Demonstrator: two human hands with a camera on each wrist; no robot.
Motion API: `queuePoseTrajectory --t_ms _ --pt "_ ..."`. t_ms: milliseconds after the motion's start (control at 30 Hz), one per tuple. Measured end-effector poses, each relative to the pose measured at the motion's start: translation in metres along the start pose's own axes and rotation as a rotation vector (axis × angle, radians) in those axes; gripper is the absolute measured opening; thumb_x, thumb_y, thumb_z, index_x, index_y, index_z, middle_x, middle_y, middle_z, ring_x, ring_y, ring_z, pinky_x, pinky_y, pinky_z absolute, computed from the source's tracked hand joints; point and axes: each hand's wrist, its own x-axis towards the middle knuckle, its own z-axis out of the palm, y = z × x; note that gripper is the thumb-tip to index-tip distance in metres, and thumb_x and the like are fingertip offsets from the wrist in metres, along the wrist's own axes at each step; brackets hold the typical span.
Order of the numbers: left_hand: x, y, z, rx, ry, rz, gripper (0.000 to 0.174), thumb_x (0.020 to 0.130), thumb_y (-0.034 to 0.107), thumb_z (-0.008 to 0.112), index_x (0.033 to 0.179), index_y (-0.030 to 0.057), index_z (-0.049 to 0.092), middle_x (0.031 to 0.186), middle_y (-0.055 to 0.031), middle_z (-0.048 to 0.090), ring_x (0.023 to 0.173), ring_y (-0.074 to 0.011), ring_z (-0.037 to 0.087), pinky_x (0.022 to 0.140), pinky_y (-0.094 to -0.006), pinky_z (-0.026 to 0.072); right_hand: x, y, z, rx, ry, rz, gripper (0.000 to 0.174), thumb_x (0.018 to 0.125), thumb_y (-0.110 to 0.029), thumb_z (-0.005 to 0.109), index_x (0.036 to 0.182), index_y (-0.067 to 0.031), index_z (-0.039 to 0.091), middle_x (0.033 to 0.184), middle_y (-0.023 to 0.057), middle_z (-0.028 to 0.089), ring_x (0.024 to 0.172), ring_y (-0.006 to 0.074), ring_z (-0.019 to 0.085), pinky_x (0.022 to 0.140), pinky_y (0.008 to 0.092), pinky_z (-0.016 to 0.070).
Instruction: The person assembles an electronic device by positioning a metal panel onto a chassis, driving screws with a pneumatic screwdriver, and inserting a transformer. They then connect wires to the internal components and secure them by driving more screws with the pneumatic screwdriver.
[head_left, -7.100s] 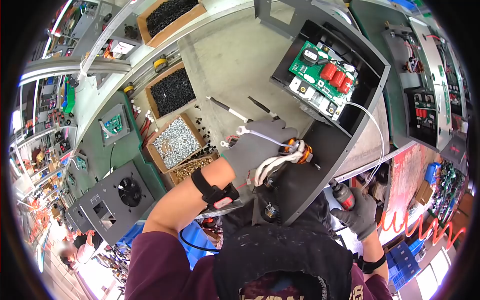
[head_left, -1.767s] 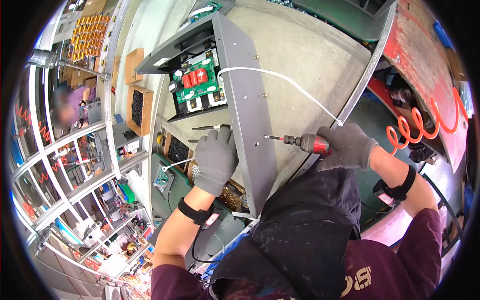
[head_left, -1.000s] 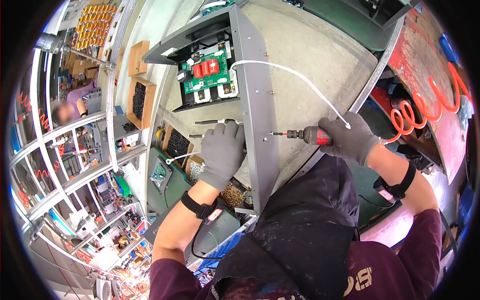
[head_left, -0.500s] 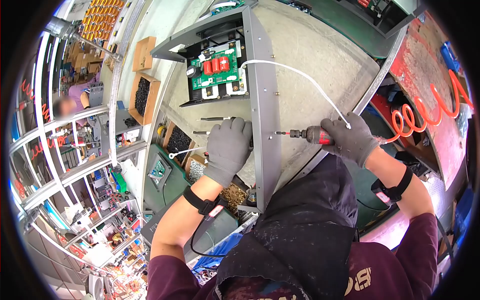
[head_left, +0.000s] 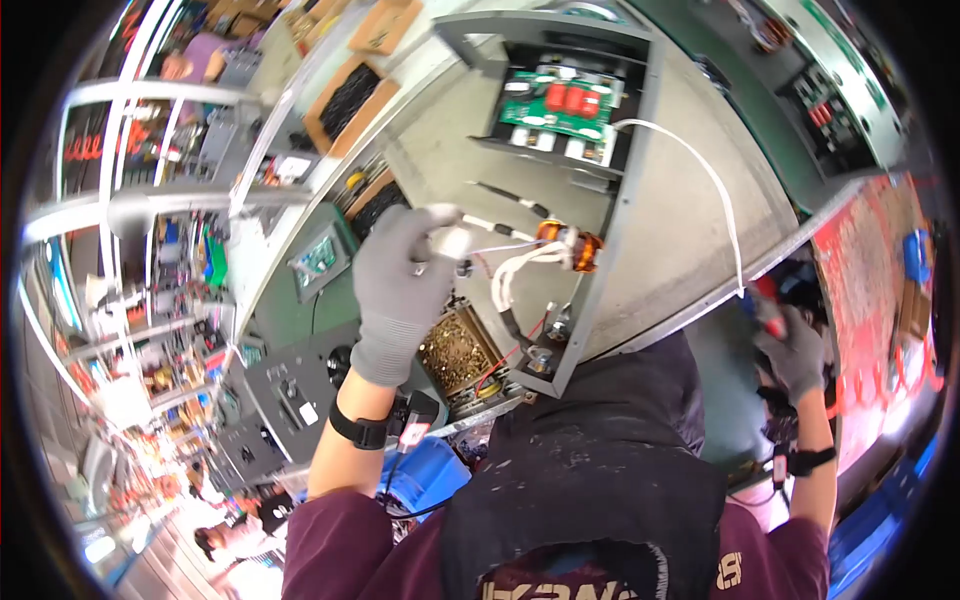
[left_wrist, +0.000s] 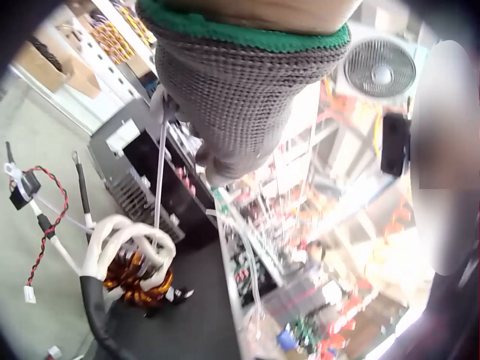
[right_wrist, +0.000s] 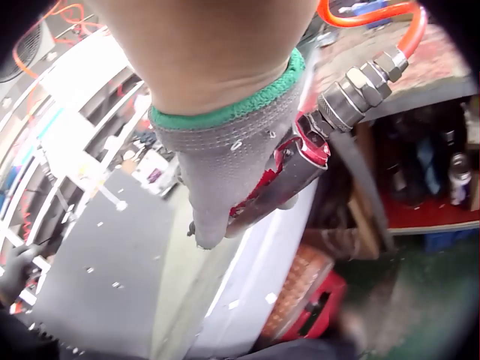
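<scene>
In the head view my gloved left hand [head_left: 390,285] is blurred, raised over the bench left of a dark metal chassis [head_left: 625,205]. A thin pale wire [left_wrist: 160,165] rises from the copper coil [left_wrist: 139,281] to the side of that hand in the left wrist view. Whether its fingers hold the wire I cannot tell. My gloved right hand [head_left: 797,355] grips a red-and-dark air screwdriver [right_wrist: 281,180] beyond the bench's right edge, away from the chassis. A green circuit board [head_left: 545,112] with red components sits inside the chassis. Thick white cables [head_left: 515,275] loop from the coil.
Boxes of brass screws [head_left: 455,350] and black fasteners [head_left: 350,95] stand along the left of the bench. One white cable [head_left: 715,180] droops over the right bench edge [head_left: 700,310]. An orange hose [right_wrist: 375,19] feeds the screwdriver. Another dark panel [head_left: 270,400] lies at lower left.
The right hand has drawn the screwdriver away from the chassis side, off to the right. The left hand has left the panel's inner side and moved left, exposing the coil. The head view has turned.
</scene>
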Motion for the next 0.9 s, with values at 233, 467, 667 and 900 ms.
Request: queuePoseTrajectory --t_ms 233,467,667,900 --pt "-0.077 -0.142 -0.003 -0.677 0.311 -0.792 0.039 0.086 0.011 0.058 0.123 -0.0014 0.055 0.109 -0.0059 0.062 0.092 -0.0136 0.059 0.081 -0.0261 0.0484 0.04 0.207 -0.013 -0.007 0.131 0.601 0.068 0.076 -0.058 0.061 0.116 -0.0035 0.055 0.107 0.0243 0.063 0.1 0.041 0.059 0.084 0.0458 0.0444" --pt "-0.106 -0.139 -0.004 -0.329 0.287 -0.908 0.049 0.084 0.027 0.065 0.125 0.0002 0.055 0.116 -0.0131 0.061 0.109 -0.0228 0.057 0.096 -0.0323 0.0421 0.105 0.273 -0.039 -0.331 0.011 0.553 0.057 0.081 -0.05 0.059 0.116 -0.0067 0.052 0.109 0.0224 0.063 0.102 0.0392 0.059 0.082 0.0503 0.045" --pt "-0.124 -0.026 0.025 -0.735 -0.291 -0.974 0.03 0.09 0.022 0.061 0.108 -0.0014 0.065 0.101 -0.0075 0.067 0.093 -0.0144 0.059 0.084 -0.0292 0.0459 0.146 0.222 -0.066 -0.38 0.144 0.16 0.035 0.086 -0.031 0.06 0.111 -0.0066 0.056 0.094 0.0159 0.063 0.084 0.0348 0.061 0.073 0.044 0.0474" --pt "-0.131 -0.003 0.062 -1.164 -0.276 -0.995 0.032 0.09 0.015 0.057 0.117 -0.0006 0.059 0.106 -0.0048 0.062 0.097 -0.0141 0.055 0.085 -0.0276 0.0436 0.14 -0.121 -0.154 0.463 -0.277 -0.652 0.036 0.083 -0.016 0.065 0.113 0.0027 0.058 0.089 0.008 0.064 0.08 0.0183 0.06 0.075 0.0324 0.0467"
